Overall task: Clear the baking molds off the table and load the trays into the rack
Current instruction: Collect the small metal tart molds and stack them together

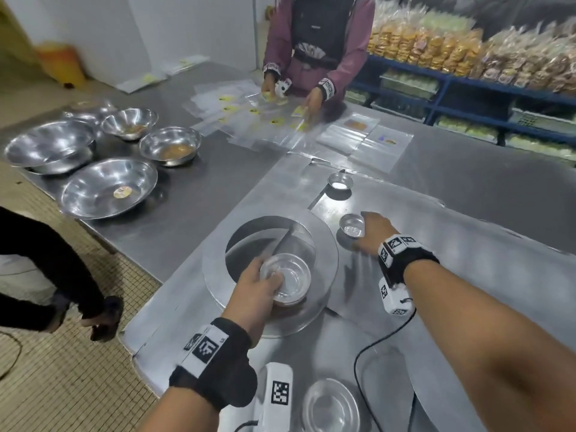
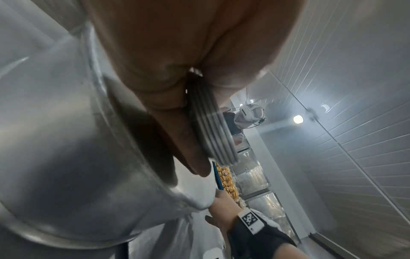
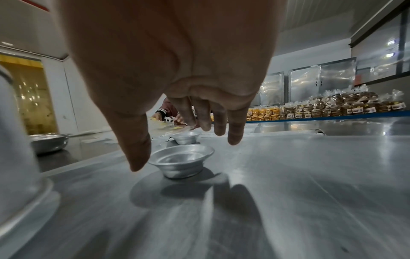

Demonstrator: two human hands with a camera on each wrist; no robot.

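My left hand (image 1: 258, 283) grips a stack of nested metal molds (image 1: 288, 280), thumb inside the rim, above the round opening of a large metal ring (image 1: 327, 254). In the left wrist view the stacked mold rims (image 2: 210, 129) sit pinched between thumb and fingers. My right hand (image 1: 372, 233) hovers over a small mold (image 1: 352, 225) on the flat metal tray (image 1: 467, 275), fingers spread and straight, not touching it. In the right wrist view that mold (image 3: 180, 162) lies between my thumb and fingers (image 3: 235, 128). Another mold (image 1: 340, 181) (image 3: 185, 138) with white residue stands farther back.
Several large steel bowls (image 1: 109, 188) stand at the table's left. A person in a purple sleeve (image 1: 352, 51) handles clear bags (image 1: 249, 113) at the far side. Another shallow mold (image 1: 330, 406) sits near me. Bagged baked goods (image 1: 467, 48) fill blue shelves at right. Someone's legs (image 1: 46, 263) stand left.
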